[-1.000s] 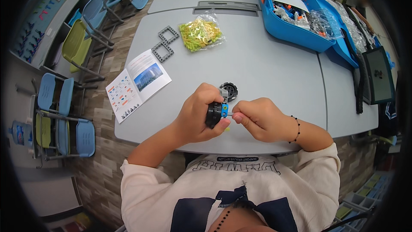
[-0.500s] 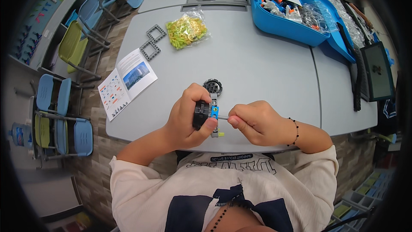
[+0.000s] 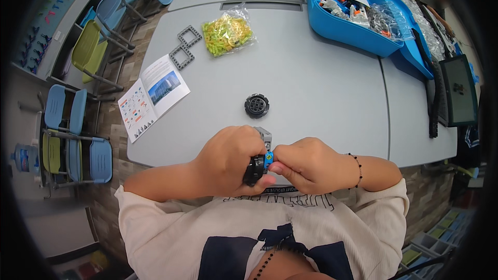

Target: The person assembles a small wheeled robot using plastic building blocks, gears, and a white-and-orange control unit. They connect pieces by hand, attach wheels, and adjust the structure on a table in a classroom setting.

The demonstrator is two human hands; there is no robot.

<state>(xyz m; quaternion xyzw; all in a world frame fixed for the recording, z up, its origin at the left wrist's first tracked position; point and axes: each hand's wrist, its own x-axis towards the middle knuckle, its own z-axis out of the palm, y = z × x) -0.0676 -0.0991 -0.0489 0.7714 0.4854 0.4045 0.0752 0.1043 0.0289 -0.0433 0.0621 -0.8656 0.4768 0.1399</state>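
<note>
My left hand (image 3: 228, 158) grips a small black wheel (image 3: 253, 170) joined to a grey beam (image 3: 264, 136), held just over the near edge of the grey table (image 3: 321, 88). My right hand (image 3: 303, 163) pinches a small blue piece (image 3: 269, 158) against the wheel's side. Both hands touch at the assembly. A second black wheel (image 3: 257, 106) lies flat on the table just beyond my hands.
An open instruction booklet (image 3: 153, 97) lies at the left edge. Two grey square frames (image 3: 185, 46) and a bag of yellow-green parts (image 3: 227, 33) sit farther back. A blue parts bin (image 3: 358, 13) stands at the back right, a dark tablet (image 3: 459, 91) at the right. Chairs (image 3: 78, 135) line the left side.
My hands and the wheel assembly have drawn closer to my body, leaving the second wheel lying farther out on the table. My right hand now presses the blue piece to the wheel.
</note>
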